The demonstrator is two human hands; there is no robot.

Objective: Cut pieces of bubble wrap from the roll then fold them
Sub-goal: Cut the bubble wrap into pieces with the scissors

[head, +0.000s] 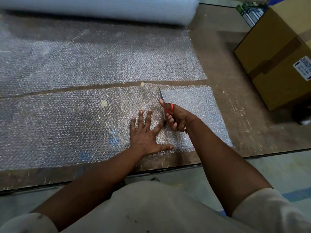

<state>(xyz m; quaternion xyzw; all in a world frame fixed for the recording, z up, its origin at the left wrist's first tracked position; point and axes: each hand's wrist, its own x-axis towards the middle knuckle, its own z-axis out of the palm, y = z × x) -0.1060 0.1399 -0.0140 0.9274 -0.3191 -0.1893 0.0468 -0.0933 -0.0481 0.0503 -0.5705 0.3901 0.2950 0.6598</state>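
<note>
A big roll of bubble wrap [104, 7] lies along the far side of the brown table [223, 91], with a sheet [101, 54] unrolled from it toward me. Nearer, a separate strip of bubble wrap [67, 125] lies flat, parted from the sheet by a narrow gap. My left hand [144, 135] presses flat on this strip with fingers spread. My right hand [176, 117] grips red-handled scissors [164, 101], blades pointing away from me into the strip. To the right of the blades the wrap [198, 111] looks whiter.
A taped cardboard box [276, 61] with a white label stands on the table at the right. The table's front edge runs just below my left hand, with grey floor beneath. A dark object [303, 115] sits by the box's near corner.
</note>
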